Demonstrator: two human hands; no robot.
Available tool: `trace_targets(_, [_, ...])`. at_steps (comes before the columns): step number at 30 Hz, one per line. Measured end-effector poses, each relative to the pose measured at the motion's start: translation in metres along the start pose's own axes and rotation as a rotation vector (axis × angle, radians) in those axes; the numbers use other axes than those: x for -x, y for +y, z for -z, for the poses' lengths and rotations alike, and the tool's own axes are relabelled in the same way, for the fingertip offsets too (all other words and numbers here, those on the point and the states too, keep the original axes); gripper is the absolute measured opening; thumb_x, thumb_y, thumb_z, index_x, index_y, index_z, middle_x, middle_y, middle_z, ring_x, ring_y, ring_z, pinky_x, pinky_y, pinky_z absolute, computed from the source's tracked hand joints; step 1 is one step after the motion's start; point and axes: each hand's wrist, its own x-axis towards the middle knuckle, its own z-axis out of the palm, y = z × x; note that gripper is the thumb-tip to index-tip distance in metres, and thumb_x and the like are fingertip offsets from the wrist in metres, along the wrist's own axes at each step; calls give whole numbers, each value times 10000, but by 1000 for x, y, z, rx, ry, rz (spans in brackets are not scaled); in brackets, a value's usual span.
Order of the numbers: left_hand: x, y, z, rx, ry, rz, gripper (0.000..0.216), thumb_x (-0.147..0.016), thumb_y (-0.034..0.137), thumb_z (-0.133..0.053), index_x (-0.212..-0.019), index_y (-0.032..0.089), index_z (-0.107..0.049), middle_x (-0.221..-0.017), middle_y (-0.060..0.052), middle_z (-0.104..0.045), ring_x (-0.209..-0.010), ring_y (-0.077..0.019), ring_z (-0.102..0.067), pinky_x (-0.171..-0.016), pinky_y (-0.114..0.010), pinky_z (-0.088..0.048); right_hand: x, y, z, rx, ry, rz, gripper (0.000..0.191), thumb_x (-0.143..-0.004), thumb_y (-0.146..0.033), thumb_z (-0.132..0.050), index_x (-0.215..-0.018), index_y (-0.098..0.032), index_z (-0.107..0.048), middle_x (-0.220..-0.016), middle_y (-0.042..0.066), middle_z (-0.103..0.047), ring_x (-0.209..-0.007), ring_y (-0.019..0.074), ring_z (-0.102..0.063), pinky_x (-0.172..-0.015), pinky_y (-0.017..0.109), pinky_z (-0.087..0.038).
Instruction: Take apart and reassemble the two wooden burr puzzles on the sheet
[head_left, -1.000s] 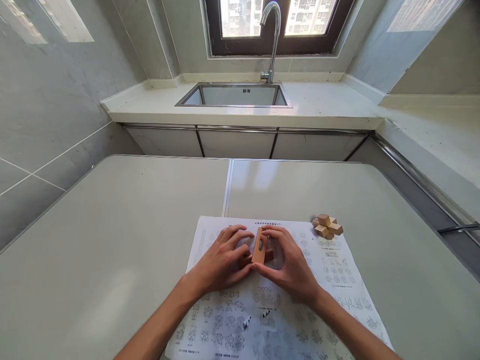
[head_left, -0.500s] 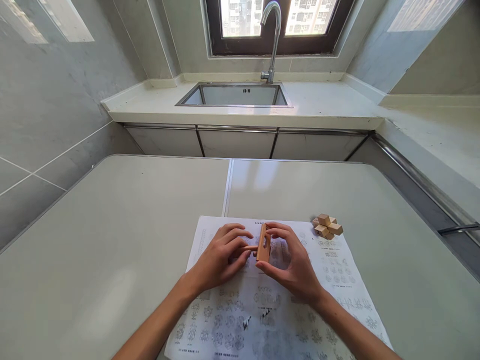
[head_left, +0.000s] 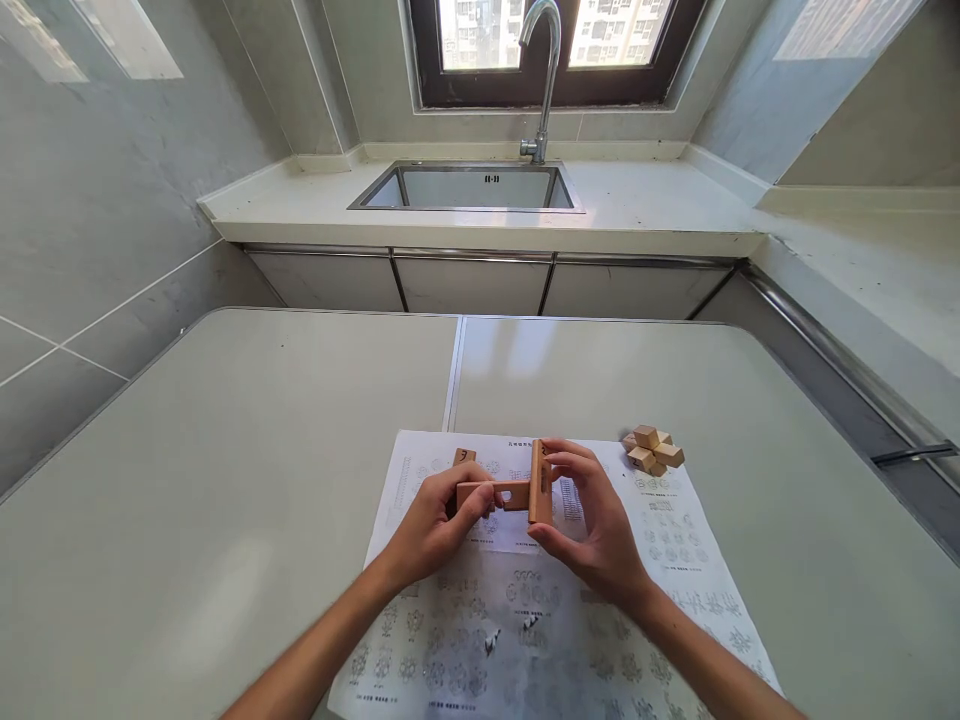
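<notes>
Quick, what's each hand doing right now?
Left hand: closed, holding the crosswise wooden piece.
Right hand: closed, holding the upright wooden piece.

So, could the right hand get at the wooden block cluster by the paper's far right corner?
Probably yes: no obstacle shows between the right hand and the wooden block cluster, though that hand is holding a wooden piece.

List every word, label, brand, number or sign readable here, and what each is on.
No text is readable enough to quote.
Paper sheet: printed captions and lines, too small and blurred to read.
Wooden piece just beyond the left hand: a dark mark, too small to read.
Sink: small dark marks, no legible lettering.
</notes>
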Motion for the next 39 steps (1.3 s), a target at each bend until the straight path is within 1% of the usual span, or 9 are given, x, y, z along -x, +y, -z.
trace_targets(4, [2, 3, -4, 154, -30, 95, 444, -1051, 571, -517, -880, 183, -649, -721, 5, -570, -669, -141, -521, -654, -265, -408, 0, 1, -1, -160, -1, -59, 553, -895, -544, -803, -1330, -284, -582, -1471, 163, -557, -1374, 360, -567, -1066, 527, -561])
trace_targets(9, [2, 4, -7, 319, -35, 139, 437, -1036, 564, -557, -868, 171, -643, -770, 0, -569, -651, -123, -522, -649, -259, -428, -1, 1, -2, -389, -15, -159, 619, -868, -599, -817, -1350, -294, -578, -1503, 161, -559, -1379, 371, -581, -1100, 555, -544])
trace_targets(11, [2, 4, -7, 346, -41, 157, 437, -1037, 559, -559, -860, 167, -632, -749, 2, -567, -644, -123, -530, -651, -260, -434, -2, 0, -2, -462, -21, -190, 622, -852, -581, -843, -1342, -293, -589, -1510, 159, -562, -1402, 370, -565, -1126, 552, -526])
trace_targets(15, [2, 7, -7, 361, -44, 169, 437, -1028, 561, -573, -841, 166, -596, -753, -7, -597, -633, -122, -543, -645, -261, -442, -2, -1, -2, -561, -39, -213, 609, -833, -478, -899, -1343, -309, -612, -1525, 131, -557, -1447, 348, -523, -1175, 511, -484])
trace_targets(19, [0, 5, -6, 357, -32, 183, 448, -1020, 574, -580, -819, 174, -566, -736, -2, -600, -620, -120, -535, -638, -261, -440, -2, 1, -3, -575, -50, -202, 624, -813, -428, -926, -1347, -325, -620, -1522, 120, -558, -1444, 350, -523, -1172, 517, -480])
trace_targets(25, [-1, -4, -4, 357, -16, 193, 479, -1007, 605, -577, -805, 171, -568, -709, 0, -599, -618, -122, -538, -645, -262, -424, -1, 2, -3, -543, -76, -171, 634, -815, -377, -930, -1362, -335, -612, -1540, 122, -540, -1452, 356, -512, -1156, 542, -492])
trace_targets(30, [-2, -2, -2, 424, -30, 211, 472, -982, 595, -616, -788, 170, -549, -727, -3, -611, -611, -117, -543, -634, -259, -417, -1, 3, -2, -553, -109, -178, 636, -814, -371, -932, -1361, -337, -609, -1555, 121, -540, -1462, 356, -514, -1186, 557, -470])
trace_targets(34, [-3, -2, -1, 426, -39, 215, 475, -972, 593, -624, -767, 171, -546, -718, -6, -612, -605, -120, -550, -633, -264, -422, 0, 3, -2, -580, -136, -203, 631, -820, -362, -929, -1360, -350, -602, -1587, 110, -517, -1452, 364, -538, -1209, 586, -445])
trace_targets(39, [-3, -4, 0, 412, -30, 227, 475, -964, 604, -627, -769, 178, -548, -694, -1, -605, -595, -124, -546, -624, -264, -425, 2, 2, -1, -630, -150, -247, 647, -816, -333, -934, -1363, -383, -592, -1616, 94, -468, -1396, 367, -601, -1133, 563, -529])
